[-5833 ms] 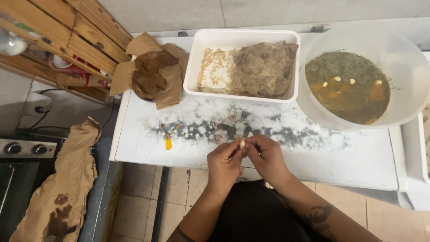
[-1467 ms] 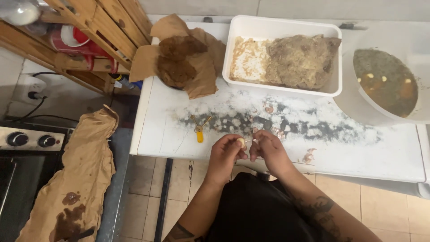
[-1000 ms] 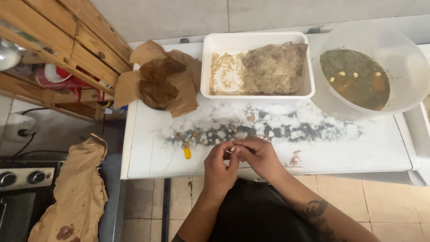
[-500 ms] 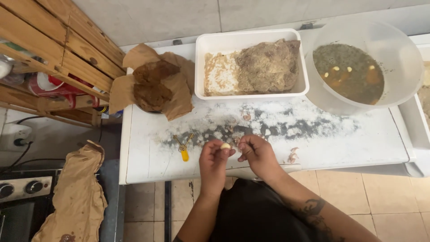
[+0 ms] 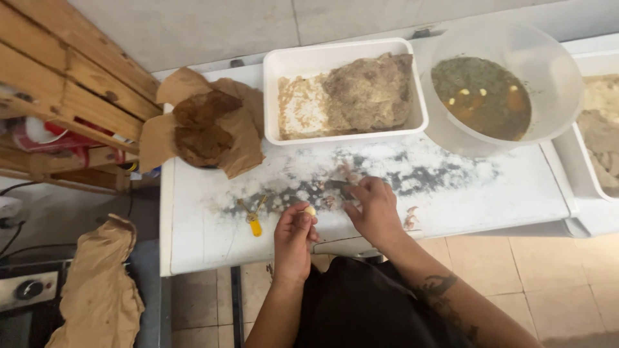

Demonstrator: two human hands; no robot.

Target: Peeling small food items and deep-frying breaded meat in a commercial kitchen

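Your left hand (image 5: 293, 235) pinches a pale clove (image 5: 310, 211); right hand (image 5: 374, 209) grips something small, can't tell what. Near the table (image 5: 193, 245) edge, it could drop.

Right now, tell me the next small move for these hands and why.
Probably bring the right hand back to the left hand. The left pinches a small pale piece at its fingertips, while the right has reached to the scraps on the white table, apart from it.

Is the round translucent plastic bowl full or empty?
Partly full: the round translucent plastic bowl holds dark greenish liquid with pale bits floating, its surface well below the rim.
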